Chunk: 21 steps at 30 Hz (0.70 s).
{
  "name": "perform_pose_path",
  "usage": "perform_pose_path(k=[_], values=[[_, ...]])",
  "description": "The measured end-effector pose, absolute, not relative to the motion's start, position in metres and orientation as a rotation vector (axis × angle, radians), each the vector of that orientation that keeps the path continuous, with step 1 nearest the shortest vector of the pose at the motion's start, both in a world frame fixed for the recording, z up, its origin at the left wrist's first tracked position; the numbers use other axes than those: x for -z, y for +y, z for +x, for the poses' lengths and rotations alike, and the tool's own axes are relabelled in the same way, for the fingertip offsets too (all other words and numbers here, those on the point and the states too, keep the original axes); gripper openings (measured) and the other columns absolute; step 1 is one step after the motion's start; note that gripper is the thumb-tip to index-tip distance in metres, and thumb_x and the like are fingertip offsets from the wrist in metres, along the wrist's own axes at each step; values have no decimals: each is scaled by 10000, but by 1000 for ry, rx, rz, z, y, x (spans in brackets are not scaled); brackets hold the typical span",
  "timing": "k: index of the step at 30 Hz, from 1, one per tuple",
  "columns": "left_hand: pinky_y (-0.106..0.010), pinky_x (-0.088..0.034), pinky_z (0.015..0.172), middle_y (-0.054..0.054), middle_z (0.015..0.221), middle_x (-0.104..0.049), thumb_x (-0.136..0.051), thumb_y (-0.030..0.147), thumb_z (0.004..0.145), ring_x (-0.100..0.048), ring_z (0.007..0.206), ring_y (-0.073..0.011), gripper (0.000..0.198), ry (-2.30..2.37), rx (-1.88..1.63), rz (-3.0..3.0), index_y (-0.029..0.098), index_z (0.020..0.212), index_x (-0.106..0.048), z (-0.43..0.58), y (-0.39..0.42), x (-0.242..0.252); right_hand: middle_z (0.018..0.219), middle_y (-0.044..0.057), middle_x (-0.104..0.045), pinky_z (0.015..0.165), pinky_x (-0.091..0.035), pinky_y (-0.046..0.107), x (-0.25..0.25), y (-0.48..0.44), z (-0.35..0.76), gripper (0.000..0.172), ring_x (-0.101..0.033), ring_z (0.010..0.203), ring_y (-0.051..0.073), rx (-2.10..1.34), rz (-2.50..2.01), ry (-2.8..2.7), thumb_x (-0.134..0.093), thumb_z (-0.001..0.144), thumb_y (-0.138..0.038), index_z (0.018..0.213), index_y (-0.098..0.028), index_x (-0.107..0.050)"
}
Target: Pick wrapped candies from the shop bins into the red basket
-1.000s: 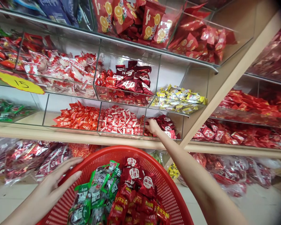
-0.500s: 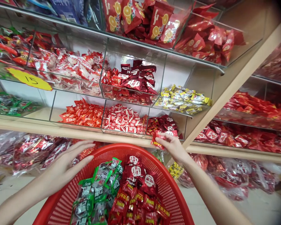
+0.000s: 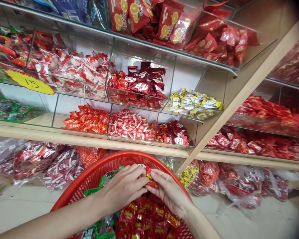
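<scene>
Over a red plastic basket (image 3: 72,186), my two hands meet at a small red wrapped candy (image 3: 151,179). My right hand (image 3: 170,191) pinches it between thumb and fingers. From the other side, my left hand (image 3: 126,184) has its fingers curled against the same candy, hiding part of it. In the basket below lie red candies with yellow lettering (image 3: 149,219) and green-and-clear wrapped candies (image 3: 104,225). My forearms and hands cover much of the contents.
Just beyond the basket stands a wooden shelf (image 3: 139,147) with clear-walled bins of red, maroon and yellow candies. A yellow tag (image 3: 30,82) reading 15 hangs at the left. Bagged candies (image 3: 64,169) lie beneath the lowest shelf, above the tiled floor (image 3: 25,205).
My right hand has drawn the red candy back from the shelf edge to above the basket. My left hand has moved right, from the basket's left rim to the candy.
</scene>
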State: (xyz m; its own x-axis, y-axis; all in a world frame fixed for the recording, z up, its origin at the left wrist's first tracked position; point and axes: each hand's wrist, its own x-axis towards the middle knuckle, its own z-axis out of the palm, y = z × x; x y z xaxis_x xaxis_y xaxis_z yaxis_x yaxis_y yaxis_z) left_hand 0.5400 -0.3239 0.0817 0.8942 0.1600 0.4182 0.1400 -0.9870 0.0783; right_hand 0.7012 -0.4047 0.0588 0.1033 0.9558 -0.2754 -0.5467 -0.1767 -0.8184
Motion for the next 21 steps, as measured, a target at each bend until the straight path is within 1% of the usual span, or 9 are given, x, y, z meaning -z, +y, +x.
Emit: perform_pose_path(k=[5,8,11,13,17,21], values=[[-316,-445,719,-40,888,-556,-435,256,870,-508,841,-167,155,225,-679,3020,164,893,-558,538,-324,-73,953,28,-638,751,-506,283,-51,-407,694,218,-593,876,143,-1503,-974,-408,-699,692,-319,855,-189,-637],[-307,-444,732,-28,843,-555,-424,252,876,-507,820,-155,168,175,-686,3016,165,818,-555,537,-325,-68,931,20,-639,720,-502,277,-44,-409,690,206,-594,799,120,-1538,-950,-382,-686,708,-322,854,-187,-634],[-283,-446,707,-10,813,-555,-410,215,880,-511,780,-137,180,122,-647,3026,174,762,-541,536,-327,-63,864,1,-637,679,-496,260,-39,-411,688,182,-585,709,96,-1581,-913,-365,-677,722,-313,842,-186,-628],[-281,-451,700,-6,812,-562,-418,210,877,-520,768,-136,157,121,-611,3046,179,787,-543,535,-329,-61,819,-10,-633,652,-489,245,-36,-412,687,157,-582,696,93,-1590,-896,-334,-673,730,-297,830,-188,-621],[-291,-455,724,-14,826,-567,-455,256,865,-530,788,-143,130,149,-619,3033,186,877,-564,535,-333,-61,792,-4,-630,618,-480,234,-34,-413,686,142,-583,707,100,-1582,-901,-297,-660,748,-275,836,-178,-608],[-280,-445,692,-13,813,-556,-478,223,849,-512,779,-145,104,110,-607,3024,185,823,-571,536,-336,-62,774,3,-628,613,-470,240,-33,-414,686,143,-580,669,101,-1605,-877,-318,-641,765,-279,843,-168,-597]])
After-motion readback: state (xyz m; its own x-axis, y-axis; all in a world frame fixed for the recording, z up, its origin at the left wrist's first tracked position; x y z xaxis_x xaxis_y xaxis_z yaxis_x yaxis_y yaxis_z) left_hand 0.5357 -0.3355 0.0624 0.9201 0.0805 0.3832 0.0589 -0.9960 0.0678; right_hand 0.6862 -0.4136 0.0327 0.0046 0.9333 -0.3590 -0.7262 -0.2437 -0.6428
